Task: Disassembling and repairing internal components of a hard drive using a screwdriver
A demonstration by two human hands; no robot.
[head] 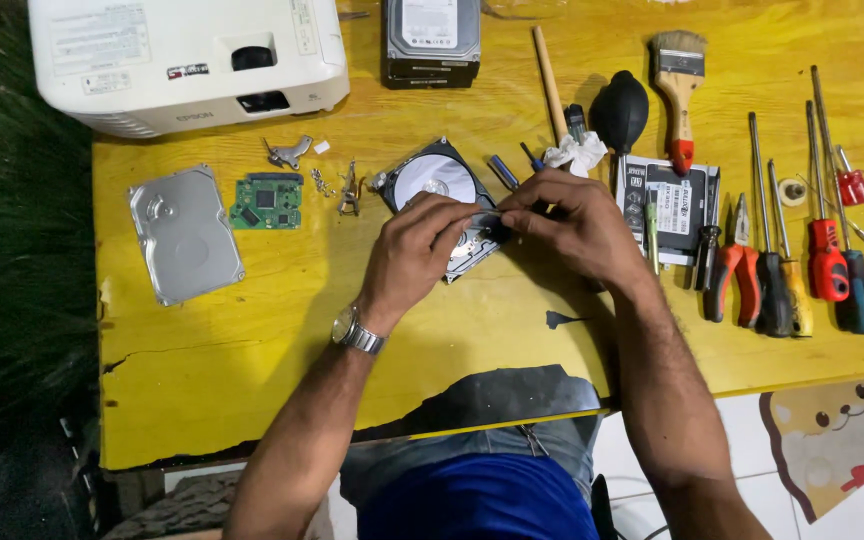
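An opened hard drive (432,178) lies on the yellow table (252,340), its shiny platter showing. My left hand (417,250) and my right hand (567,222) meet over the drive's near corner. Both pinch a small dark part (492,222) at the drive's edge; the fingers hide what it is. A wristwatch (355,330) sits on my left wrist.
A silver drive cover (184,232), a green circuit board (267,202) and small metal parts (337,180) lie at left. A white projector (187,60) and a second hard drive (432,40) stand at the back. Screwdrivers, pliers (737,265), a brush (679,85) and a black air blower (619,112) lie at right.
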